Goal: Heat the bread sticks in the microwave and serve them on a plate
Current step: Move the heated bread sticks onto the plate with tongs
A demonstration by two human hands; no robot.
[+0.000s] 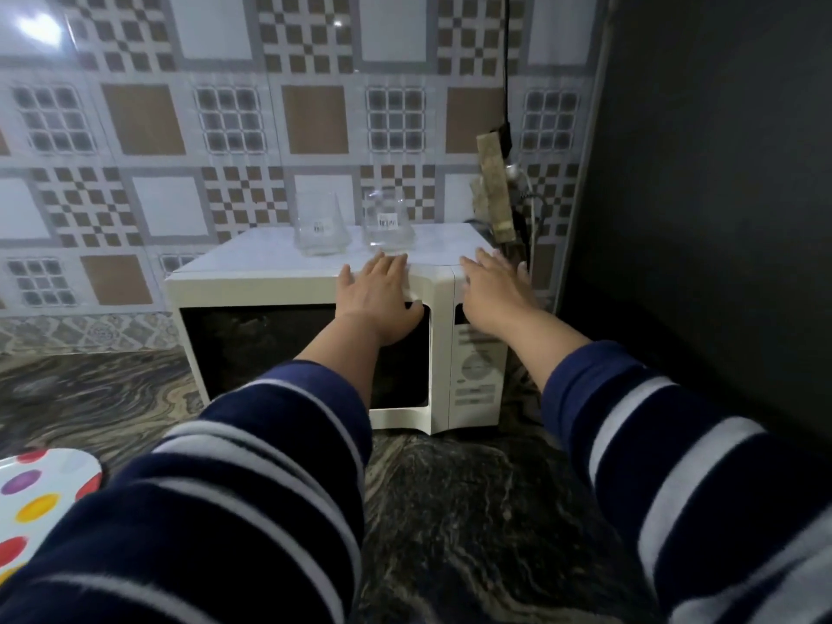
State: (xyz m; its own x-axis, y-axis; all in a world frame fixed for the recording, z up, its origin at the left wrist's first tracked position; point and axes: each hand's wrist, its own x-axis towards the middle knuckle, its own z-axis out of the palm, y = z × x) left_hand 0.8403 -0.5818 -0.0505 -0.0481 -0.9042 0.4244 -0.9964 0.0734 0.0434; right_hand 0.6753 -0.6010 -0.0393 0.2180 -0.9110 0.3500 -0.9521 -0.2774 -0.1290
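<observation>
Reaching forward, both hands lie flat with fingers spread and hold nothing: the left hand (377, 295) over the top edge of the white microwave (315, 281) door, the right hand (493, 290) on its top right corner; a dotted plate (42, 493) sits near the counter's left edge; no bread sticks in view

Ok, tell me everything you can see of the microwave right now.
The microwave is a cream-white box that looks like plastic, standing upright on the marbled counter against the tiled wall. Its dark-windowed door looks closed; the inside cannot be made out. A panel of blurred buttons runs down its right side. Two clear glass jars stand on top. The left hand lies flat over the door's upper right corner, the right hand on the top edge above the panel.
</observation>
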